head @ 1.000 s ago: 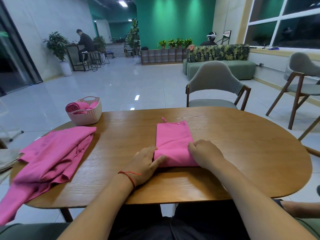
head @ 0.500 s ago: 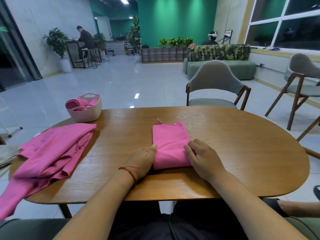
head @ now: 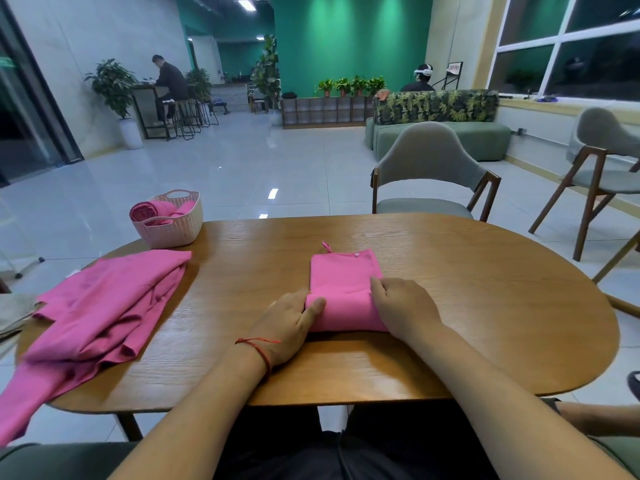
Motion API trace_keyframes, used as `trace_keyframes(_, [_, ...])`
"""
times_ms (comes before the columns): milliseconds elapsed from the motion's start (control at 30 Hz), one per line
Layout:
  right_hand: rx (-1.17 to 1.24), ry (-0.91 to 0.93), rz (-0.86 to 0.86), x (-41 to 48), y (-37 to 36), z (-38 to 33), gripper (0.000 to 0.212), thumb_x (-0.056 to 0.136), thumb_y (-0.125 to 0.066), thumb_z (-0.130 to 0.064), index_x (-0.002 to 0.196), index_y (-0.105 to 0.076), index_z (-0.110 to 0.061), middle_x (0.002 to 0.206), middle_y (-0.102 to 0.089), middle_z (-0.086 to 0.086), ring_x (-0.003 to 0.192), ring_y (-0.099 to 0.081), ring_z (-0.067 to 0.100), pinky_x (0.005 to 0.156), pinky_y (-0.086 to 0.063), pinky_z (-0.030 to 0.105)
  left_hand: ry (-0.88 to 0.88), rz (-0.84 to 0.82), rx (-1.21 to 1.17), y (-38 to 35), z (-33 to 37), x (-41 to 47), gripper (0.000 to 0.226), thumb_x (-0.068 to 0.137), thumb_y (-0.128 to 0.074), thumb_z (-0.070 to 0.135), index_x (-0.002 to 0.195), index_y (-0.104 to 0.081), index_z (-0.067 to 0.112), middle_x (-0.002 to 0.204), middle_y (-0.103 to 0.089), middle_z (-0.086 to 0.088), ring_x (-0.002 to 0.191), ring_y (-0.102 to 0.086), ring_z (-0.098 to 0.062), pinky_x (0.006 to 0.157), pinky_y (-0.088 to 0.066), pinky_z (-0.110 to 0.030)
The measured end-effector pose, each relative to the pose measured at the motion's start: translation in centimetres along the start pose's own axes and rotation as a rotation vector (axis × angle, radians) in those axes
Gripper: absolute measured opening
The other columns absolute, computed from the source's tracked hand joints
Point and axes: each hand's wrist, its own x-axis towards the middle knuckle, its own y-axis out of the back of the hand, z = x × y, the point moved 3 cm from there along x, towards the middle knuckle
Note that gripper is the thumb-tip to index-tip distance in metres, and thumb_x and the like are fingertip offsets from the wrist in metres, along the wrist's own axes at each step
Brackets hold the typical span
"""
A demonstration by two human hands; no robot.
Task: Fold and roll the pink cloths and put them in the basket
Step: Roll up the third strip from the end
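A loose pile of pink cloths lies crumpled along the left edge of the tabletop, and one end of it hangs over the near-left rim. Beyond the pile, at the far-left corner, stands a pale woven basket with pink rolls lying inside it, their ends showing above its rim. Nearer the middle, the left hand, with a red string round its wrist, grips the left end of a folded cloth: its thumb lies on top of the rolled part and its fingers curl in against the side. The cloth sits at the middle of the tabletop, closer to the near edge than the far one. Its near part is rolled into a thick bulge, and its far part lies flat, with a small loop and a snap at the far end. The right hand clamps the right end of the roll, fingers curled over the top. The hands are apart, one at each end. A grey chair stands behind the far edge.
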Motion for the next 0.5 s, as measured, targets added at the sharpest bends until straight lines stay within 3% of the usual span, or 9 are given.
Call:
trace_keyframes(100, [0.001,0.161,0.203,-2.6,-0.7,0.7,0.036,0.105,-0.032,-0.051,0.092,-0.056,-0.027,0.093,-0.060,-0.008,0.092,-0.054,0.020,0.074,-0.045,0.039,0.037,-0.011,-0.024,-0.1,-0.3,0.1,0.046,0.104,-0.023,0.069,0.092,-0.052,0.036,0.094,-0.061,0.011,0.092,-0.057,-0.017,0.083,-0.043,-0.039])
trace_keyframes(167, [-0.025,0.276,0.245,-3.2,-1.1,1.3,0.029,0.105,-0.041,-0.049,0.109,-0.059,-0.026,0.108,-0.060,-0.007,0.101,-0.051,0.019,0.088,-0.046,0.038,0.082,-0.004,-0.113,-0.2,-0.7,0.3,0.061,0.102,-0.020,0.074,0.094,-0.061,0.029,0.095,-0.068,0.008,0.094,-0.062,-0.019,0.086,-0.048,-0.040])
trace_keyframes(233, [-0.036,0.354,0.242,-3.5,-1.1,1.2,0.029,0.105,-0.047,-0.049,0.113,-0.061,-0.025,0.112,-0.060,-0.007,0.105,-0.051,0.019,0.094,-0.045,0.036,0.108,0.035,-0.179,-0.1,-1.1,0.5,0.062,0.102,-0.024,0.066,0.088,-0.063,0.019,0.089,-0.071,0.003,0.089,-0.064,-0.019,0.082,-0.051,-0.041])
trace_keyframes(367, [-0.042,0.444,0.250,-3.8,-1.1,0.7,0.034,0.107,-0.048,-0.052,0.104,-0.067,-0.024,0.103,-0.064,-0.010,0.104,-0.056,0.018,0.091,-0.047,0.037,0.137,0.100,-0.216,0.2,-0.9,0.8,0.046,0.097,-0.032,0.046,0.066,-0.047,0.016,0.067,-0.055,0.004,0.066,-0.049,-0.014,0.067,-0.040,-0.039])
trace_keyframes(500, [0.026,0.363,0.172,-2.9,-1.1,0.6,0.051,0.106,-0.037,-0.065,0.086,-0.061,-0.025,0.085,-0.058,-0.009,0.082,-0.057,0.016,0.072,-0.046,0.036,0.078,0.135,-0.199,0.0,-0.9,0.6,0.038,0.101,-0.030,0.044,0.076,-0.055,0.028,0.078,-0.058,0.010,0.077,-0.053,-0.008,0.070,-0.039,-0.028])
